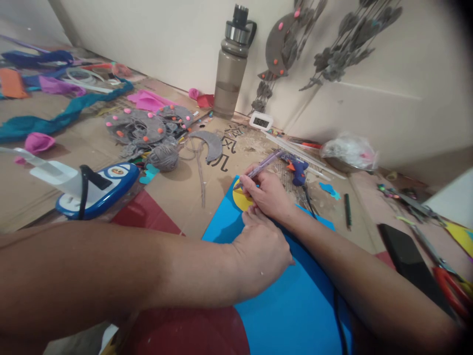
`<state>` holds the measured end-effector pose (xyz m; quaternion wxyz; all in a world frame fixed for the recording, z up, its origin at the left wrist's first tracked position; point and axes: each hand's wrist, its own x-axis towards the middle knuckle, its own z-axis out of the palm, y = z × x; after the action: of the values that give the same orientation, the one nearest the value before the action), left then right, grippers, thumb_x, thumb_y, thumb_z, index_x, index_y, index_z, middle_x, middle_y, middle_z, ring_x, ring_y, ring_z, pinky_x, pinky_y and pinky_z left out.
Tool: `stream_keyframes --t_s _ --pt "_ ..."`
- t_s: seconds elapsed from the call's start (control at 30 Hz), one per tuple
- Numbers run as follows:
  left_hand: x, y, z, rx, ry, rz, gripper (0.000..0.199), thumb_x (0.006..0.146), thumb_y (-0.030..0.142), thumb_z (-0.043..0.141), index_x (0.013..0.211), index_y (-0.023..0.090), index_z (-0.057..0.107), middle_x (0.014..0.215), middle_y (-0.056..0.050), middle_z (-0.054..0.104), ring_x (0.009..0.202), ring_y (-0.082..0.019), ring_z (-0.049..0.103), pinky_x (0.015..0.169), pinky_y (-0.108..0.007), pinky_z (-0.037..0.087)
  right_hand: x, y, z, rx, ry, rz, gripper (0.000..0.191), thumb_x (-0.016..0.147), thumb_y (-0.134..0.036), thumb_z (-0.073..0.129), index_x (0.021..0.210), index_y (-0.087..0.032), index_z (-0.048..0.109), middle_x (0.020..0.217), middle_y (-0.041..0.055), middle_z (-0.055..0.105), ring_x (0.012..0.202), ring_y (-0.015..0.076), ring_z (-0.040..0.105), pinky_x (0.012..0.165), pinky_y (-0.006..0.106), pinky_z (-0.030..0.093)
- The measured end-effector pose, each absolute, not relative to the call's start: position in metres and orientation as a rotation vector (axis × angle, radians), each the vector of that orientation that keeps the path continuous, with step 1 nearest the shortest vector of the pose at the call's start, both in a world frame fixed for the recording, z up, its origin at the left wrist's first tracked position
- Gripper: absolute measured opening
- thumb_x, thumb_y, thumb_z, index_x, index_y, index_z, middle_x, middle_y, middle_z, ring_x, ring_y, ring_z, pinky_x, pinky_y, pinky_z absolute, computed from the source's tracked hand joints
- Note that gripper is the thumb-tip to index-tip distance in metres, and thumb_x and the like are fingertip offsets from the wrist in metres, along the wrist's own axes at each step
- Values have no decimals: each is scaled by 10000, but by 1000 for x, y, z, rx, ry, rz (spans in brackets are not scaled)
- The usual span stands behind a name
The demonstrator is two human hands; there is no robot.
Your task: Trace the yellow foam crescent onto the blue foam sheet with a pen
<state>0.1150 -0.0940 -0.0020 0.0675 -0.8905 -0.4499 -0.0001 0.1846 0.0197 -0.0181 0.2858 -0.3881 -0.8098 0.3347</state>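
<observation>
A purple pen point(264, 162) is gripped in my right hand point(271, 192), its tip at the edge of a yellow round piece point(241, 199). The piece lies on a large bright blue sheet point(288, 310), near its far corner, and my hands cover part of it. My left hand point(262, 246) rests on the sheet, crossing in front of the right, with bent fingertips together, holding the yellow piece down. Beyond my right hand lies a blue glue gun point(297, 168), its black cord running under my right forearm.
A water bottle point(231, 69) and small digital clock point(261, 121) stand by the wall. Left are grey yarn point(162, 157), pompom-dotted crescents point(138, 127) and a blue-and-white device point(101, 190). Right are a green pencil point(348, 212), black phone point(410, 261) and red-handled scissors point(449, 291).
</observation>
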Motion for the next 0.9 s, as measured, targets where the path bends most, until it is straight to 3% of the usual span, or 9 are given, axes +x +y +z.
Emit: stream_keyframes --t_s 0.6,0.83,0.9 --pt "114 -94 -4 -2722 -1366 -41 535 925 510 614 1231 83 713 1161 -295 695 1085 -465 672 719 -509 606 183 23 -21 -1087 -2125 799 248 940 -382 499 783 -200 560 671 7 612 607 136 567 606 287 443" --pt "115 -92 -5 -2727 -1317 9 499 931 482 614 1189 71 732 1136 -297 702 1055 -474 680 726 -547 598 184 21 -22 -1056 -1803 1097 326 915 -524 562 821 -213 531 611 -42 575 424 90 497 398 233 393" --pt "111 -88 0 -2724 -1278 45 438 953 398 605 1174 39 725 1105 -307 706 1015 -450 698 681 -498 597 188 21 -18 -972 -1650 1148 368 873 -578 615 836 -224 519 609 -55 571 421 89 504 376 223 406"
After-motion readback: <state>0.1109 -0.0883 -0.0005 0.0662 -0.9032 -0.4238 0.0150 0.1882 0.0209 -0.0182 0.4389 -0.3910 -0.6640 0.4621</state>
